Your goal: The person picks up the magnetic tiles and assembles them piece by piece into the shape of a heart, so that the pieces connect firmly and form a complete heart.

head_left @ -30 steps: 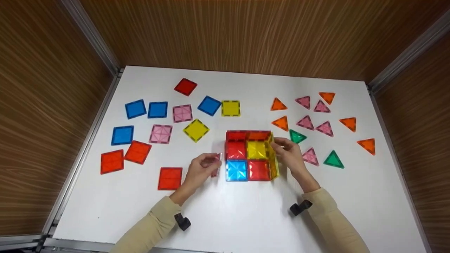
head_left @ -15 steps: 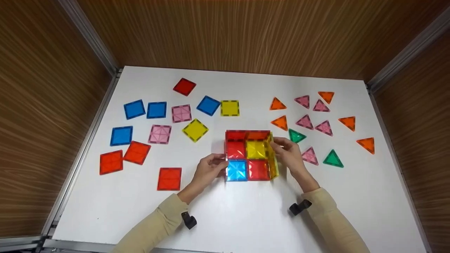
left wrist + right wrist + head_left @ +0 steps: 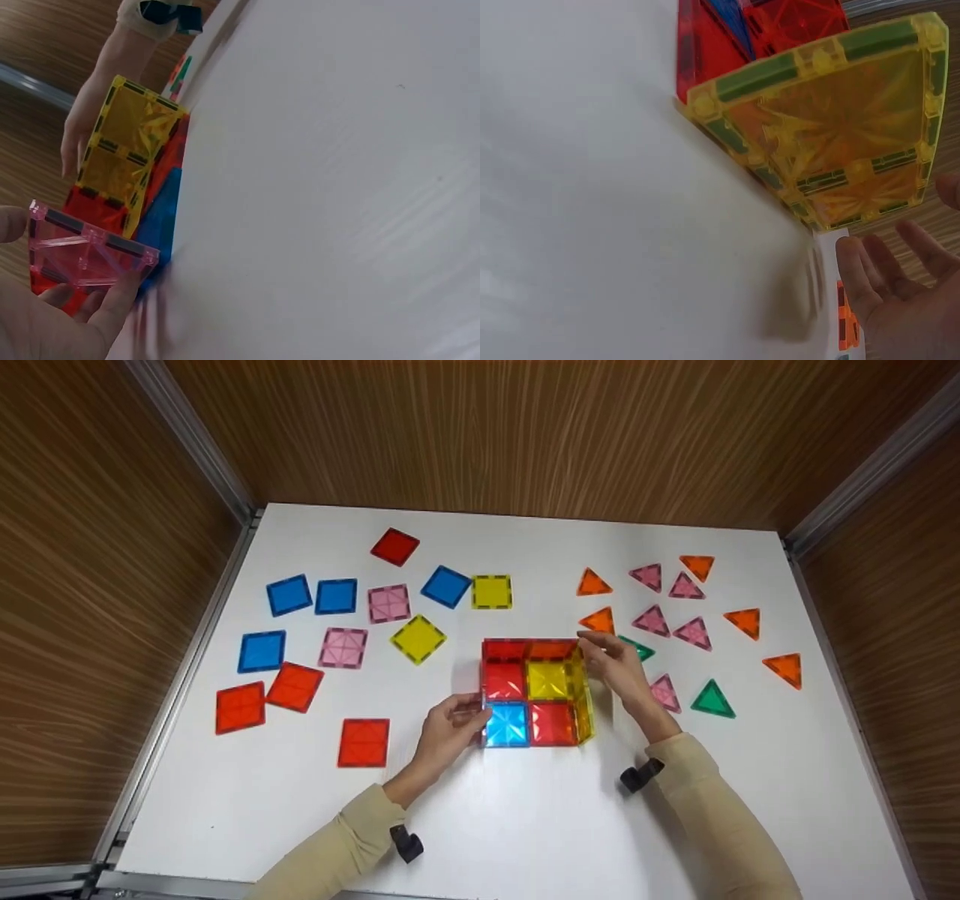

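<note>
A box of see-through magnetic tiles stands mid-table, with a floor of a blue tile (image 3: 506,726), two red ones and a yellow one. Red and orange-red tiles form its back wall (image 3: 529,649), and two upright yellow tiles (image 3: 832,120) its right wall. At the box's left side my left hand (image 3: 448,733) pinches a pink square magnetic tile (image 3: 79,255) on edge, thumb on one side and fingers on the other. My right hand (image 3: 619,666) is by the back right corner, its fingers loosely spread beside the yellow wall in the right wrist view.
Loose square tiles lie to the left, among them a red tile (image 3: 364,742), a yellow tile (image 3: 418,639) and a pink tile (image 3: 343,648). Several triangles, such as a green triangle (image 3: 713,700) and an orange triangle (image 3: 784,669), lie right. Wood-grain panels (image 3: 480,435) surround the white table.
My left hand has brought the pink tile rightward against the box's left side. My right hand has let go of the yellow wall and shifted toward the back corner.
</note>
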Demonstrator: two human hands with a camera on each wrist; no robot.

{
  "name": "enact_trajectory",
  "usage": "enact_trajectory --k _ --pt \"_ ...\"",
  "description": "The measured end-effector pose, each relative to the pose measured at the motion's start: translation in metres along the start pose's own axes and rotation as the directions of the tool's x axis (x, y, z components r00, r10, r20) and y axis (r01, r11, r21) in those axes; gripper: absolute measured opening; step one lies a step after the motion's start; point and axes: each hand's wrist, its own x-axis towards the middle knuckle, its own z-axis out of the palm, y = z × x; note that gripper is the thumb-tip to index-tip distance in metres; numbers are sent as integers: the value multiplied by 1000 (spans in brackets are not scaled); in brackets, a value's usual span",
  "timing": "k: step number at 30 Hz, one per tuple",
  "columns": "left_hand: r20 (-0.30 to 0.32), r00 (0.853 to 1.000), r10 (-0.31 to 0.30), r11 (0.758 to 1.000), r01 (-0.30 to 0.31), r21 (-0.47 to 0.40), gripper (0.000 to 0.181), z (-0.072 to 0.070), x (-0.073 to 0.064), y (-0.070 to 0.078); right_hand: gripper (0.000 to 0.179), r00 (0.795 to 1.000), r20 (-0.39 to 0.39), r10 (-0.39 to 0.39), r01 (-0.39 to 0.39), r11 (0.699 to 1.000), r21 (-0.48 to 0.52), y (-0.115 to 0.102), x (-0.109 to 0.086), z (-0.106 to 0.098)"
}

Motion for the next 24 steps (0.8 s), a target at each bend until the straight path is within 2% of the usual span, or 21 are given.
enact_trajectory --k 5,9,16,24 --pt "-20 999 49 999 -48 20 46 1 -2 -3 50 1000 29 -12 12 1000 -14 1 9 3" --pt "-22 996 90 995 -89 52 44 0 1 -4 45 1000 10 -4 4 1000 2 4 9 4" --pt "-20 991 136 990 -135 46 39 -5 14 0 45 1000 -18 17 -16 998 64 12 -7 -2" --pt "-17 988 152 985 -150 82 34 -14 39 6 45 998 -34 56 -53 994 95 14 -35 -7"
